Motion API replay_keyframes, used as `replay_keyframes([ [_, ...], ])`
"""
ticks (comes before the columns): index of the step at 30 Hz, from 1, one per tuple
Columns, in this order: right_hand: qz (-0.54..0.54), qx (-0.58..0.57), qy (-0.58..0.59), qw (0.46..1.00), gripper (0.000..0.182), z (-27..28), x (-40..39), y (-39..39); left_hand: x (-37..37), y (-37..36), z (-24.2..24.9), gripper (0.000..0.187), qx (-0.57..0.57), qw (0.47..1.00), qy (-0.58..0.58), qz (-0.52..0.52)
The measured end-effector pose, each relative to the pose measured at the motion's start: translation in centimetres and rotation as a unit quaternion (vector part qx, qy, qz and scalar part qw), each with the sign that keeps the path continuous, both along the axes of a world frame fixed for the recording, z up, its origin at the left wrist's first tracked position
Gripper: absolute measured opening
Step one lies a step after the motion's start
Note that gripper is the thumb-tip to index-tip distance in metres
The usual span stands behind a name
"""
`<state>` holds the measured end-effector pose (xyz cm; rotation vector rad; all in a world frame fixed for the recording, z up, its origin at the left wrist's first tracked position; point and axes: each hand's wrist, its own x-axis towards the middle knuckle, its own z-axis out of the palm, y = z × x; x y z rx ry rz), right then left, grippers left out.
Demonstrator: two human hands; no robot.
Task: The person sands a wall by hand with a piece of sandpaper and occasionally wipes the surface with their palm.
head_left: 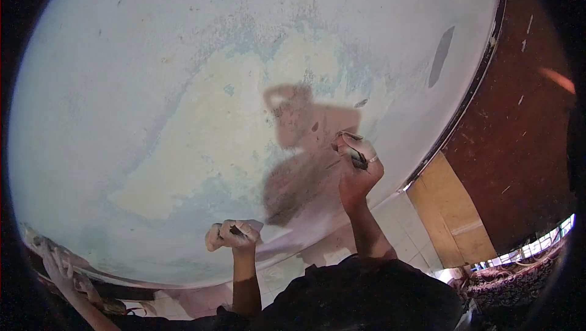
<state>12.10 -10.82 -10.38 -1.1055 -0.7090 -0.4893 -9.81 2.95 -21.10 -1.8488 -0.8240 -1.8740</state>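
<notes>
Most of the view is filled by a pale plastered wall [183,74], across which a large patch of peeled, yellowish paint [226,135] is spread, ringed by blue-green remnants. A brown wooden door [519,117] is seen at the right edge, with tiled floor [403,221] below it. The wall lies straight ahead of both hands, and the bare patch is up and to the left of them. The right hand [357,169] is raised higher and is set against the wall at the patch's lower right border, its fingers closed around a small dark tool [357,158], probably a scraper, whose long axis is tilted diagonally; a ring is worn on one finger. The left hand [232,236] is held lower, curled into a fist around another small dark object [235,230], whose kind cannot be told. Of the two, the right hand is the nearer to the peeled area. Another person's hand [58,270] is seen at the far lower left, resting by the wall's base.
</notes>
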Motion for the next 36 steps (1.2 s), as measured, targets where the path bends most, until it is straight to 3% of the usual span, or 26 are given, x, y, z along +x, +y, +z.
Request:
replay_keyframes([
  [3, 0.020, 0.030, -0.013, 0.999, 0.013, 1.7, -0.5, 0.1, 0.1, -0.2, 0.2, 0.019, -0.005, 1.000, -0.012, 0.005],
  [6, -0.028, 0.001, 0.001, 1.000, 0.014, 0.4, -0.5, 0.0, -0.5, 0.2, -1.8, 0.021, -0.022, 1.000, 0.009, -0.004],
  [12, -0.144, -0.035, -0.114, 0.982, 0.016, 0.0, 0.9, 0.1, 0.7, -0.4, 0.8, 0.020, 0.006, 1.000, -0.022, -0.021],
  [18, -0.059, -0.018, -0.093, 0.994, 0.016, -0.4, 0.0, -0.1, 0.1, -0.7, 0.7, 0.022, -0.009, 1.000, -0.007, -0.026],
  [36, -0.109, -0.053, -0.122, 0.985, 0.014, 1.1, 0.2, -0.7, 0.1, -1.0, 0.9, 0.024, -0.022, 1.000, 0.004, -0.017],
])
